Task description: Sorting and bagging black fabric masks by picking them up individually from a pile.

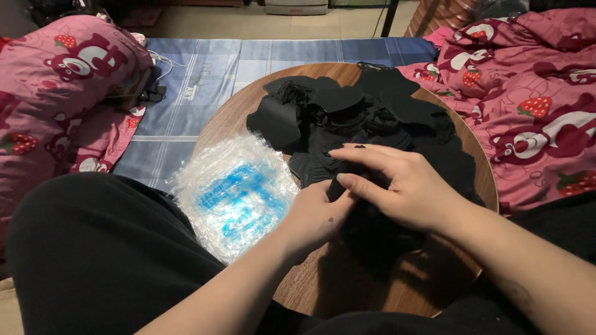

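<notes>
Both hands [366, 198] pinching black fabric pieces [366, 118], round wooden table [223, 121], clear plastic bags [233, 195] beside, pink bedding [534, 93] around.

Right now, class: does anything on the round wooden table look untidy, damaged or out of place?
Nothing looks damaged or spilled. The black masks lie in a loose jumble rather than a stack, and the clear plastic packets overhang the wooden table at its left edge.

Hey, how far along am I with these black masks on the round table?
Done: hard to tell; no finished batch shows apart from the stack of clear plastic bags beside the pile. In hand: your left hand and right hand together pinch one black mask at the near edge of the round wooden table. Left: a large loose heap of black masks covers most of the tabletop, seemingly unsorted.
</notes>
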